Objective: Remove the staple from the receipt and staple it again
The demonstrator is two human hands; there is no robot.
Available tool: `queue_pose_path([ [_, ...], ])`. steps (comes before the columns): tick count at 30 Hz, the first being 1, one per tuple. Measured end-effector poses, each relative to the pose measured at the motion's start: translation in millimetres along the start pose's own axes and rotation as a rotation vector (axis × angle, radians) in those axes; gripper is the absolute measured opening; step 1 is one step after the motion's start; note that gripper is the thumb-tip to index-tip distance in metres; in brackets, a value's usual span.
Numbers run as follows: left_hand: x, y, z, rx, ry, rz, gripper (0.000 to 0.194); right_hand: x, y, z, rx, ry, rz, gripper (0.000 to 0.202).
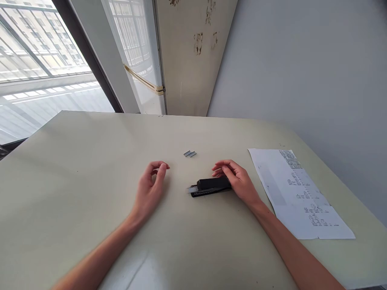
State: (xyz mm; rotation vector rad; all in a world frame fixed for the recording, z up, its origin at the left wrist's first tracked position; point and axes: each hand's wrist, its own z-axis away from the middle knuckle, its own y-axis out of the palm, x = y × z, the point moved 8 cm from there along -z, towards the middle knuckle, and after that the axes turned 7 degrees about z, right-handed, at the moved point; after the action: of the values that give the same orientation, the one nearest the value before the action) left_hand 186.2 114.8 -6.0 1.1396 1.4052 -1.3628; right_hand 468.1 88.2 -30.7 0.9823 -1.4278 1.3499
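A black stapler (213, 184) lies on the table, and a silver metal strip sticks out of its left end. Over its right end rests my right hand (237, 179), its fingers loosely bent and reaching past the far side, not visibly wrapped round it. My left hand (151, 181) is on its side on the table to the left of the stapler, apart from it. Its fingers curl loosely toward the thumb, with nothing visible in them. Just beyond the hands lie two short strips of staples (190, 153), side by side.
A printed sheet of paper (290, 193) lies on the right part of the pale table (90, 161). A grey wall (302, 60) borders that side. Behind the table stand a cabinet-like panel (190, 80) with worn patches and a window (36, 44).
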Motion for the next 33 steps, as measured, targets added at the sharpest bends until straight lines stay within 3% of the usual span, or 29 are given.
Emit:
queue_pose_path([
  [3,-1.2,-9.6,-1.6,-0.07,-0.004,0.012,0.038,-1.3,-0.6,-0.1,-0.001,0.01,0.016,0.036],
  [6,-4.0,-9.9,-1.8,-0.053,-0.005,0.043,0.038,2.6,0.7,1.8,0.056,-0.005,0.044,0.039],
  [10,-8.2,5.6,0.7,0.1,0.013,0.168,0.04,16.3,16.9,11.6,0.285,-0.136,0.223,0.039],
  [13,-5.5,21.4,4.3,0.241,-0.027,0.302,0.045,25.2,22.6,17.4,0.282,-0.213,0.315,0.033],
  [16,3.1,33.5,7.4,0.324,-0.16,0.538,0.044,22.6,24.1,18.8,0.221,-0.086,0.267,0.035],
  [19,11.3,43.3,11.4,0.361,-0.355,0.822,0.042,16.3,31.1,23.9,0.249,0.117,0.152,0.042],
  [22,12.3,47.9,15.2,0.365,-0.46,0.957,0.041,13.8,44.9,34.6,0.351,0.283,-0.037,0.046],
  [26,14.5,50.5,20.5,0.315,-0.571,1.071,0.036,10.7,71.1,56.8,0.582,0.499,-0.285,0.048],
  [29,18.7,49.7,20.6,0.264,-0.618,1.113,0.029,12.9,78.1,63.5,0.638,0.523,-0.358,0.047],
  [33,25.3,38.8,11.6,0.193,-0.536,1.047,0.017,15.9,62.4,52.5,0.448,0.39,-0.248,0.052],
])
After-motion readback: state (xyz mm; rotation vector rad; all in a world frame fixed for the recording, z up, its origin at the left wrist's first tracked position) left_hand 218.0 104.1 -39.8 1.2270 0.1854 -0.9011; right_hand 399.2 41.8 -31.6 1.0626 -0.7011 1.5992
